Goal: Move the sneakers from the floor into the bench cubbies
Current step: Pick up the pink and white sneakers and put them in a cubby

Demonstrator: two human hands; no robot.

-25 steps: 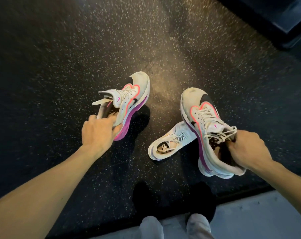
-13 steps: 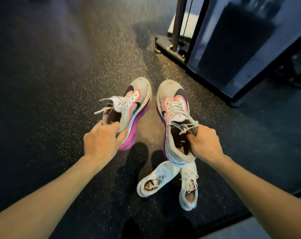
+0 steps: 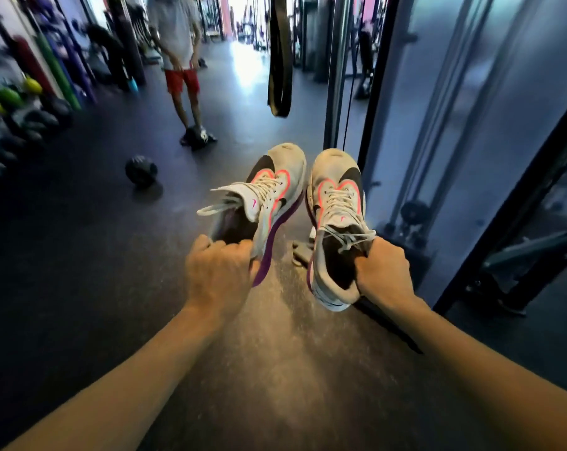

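Head cam: my left hand (image 3: 217, 271) and right hand (image 3: 384, 275) each gripped a sneaker's collar; best kept level, laces tucked, no cubbies visible.

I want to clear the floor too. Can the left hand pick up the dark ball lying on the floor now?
Probably not as things stand. The left hand already grips one sneaker by its heel, the right hand holds the other sneaker, and the ball lies on the floor well ahead, beyond the sneakers.
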